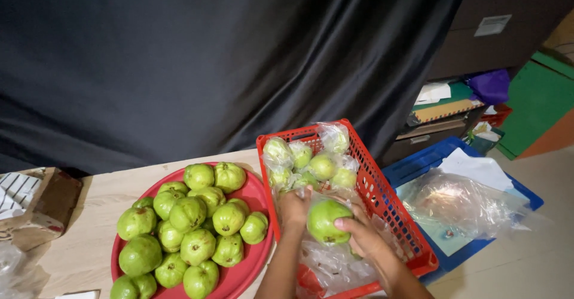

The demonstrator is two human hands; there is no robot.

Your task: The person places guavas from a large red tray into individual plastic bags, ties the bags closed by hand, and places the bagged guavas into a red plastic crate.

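Observation:
My left hand (293, 207) and my right hand (363, 234) are inside a red plastic basket (393, 210) at the table's right end. Together they hold a green guava (326, 220) wrapped in clear plastic: the left grips the wrap at its upper left, the right cups the fruit from the right. Behind them in the basket lie several more guavas bagged in clear plastic (311, 160). Loose clear plastic (332, 266) fills the basket's near end. To the left, a round red tray (258, 198) carries a heap of several bare green guavas (188, 227).
The wooden table (98, 206) backs onto a black curtain (209, 60). A cardboard box (39, 206) stands at the left. On the floor to the right a blue crate lid (445, 152) holds paper and crumpled clear plastic (460, 203). Shelves with clutter (454, 105) stand behind.

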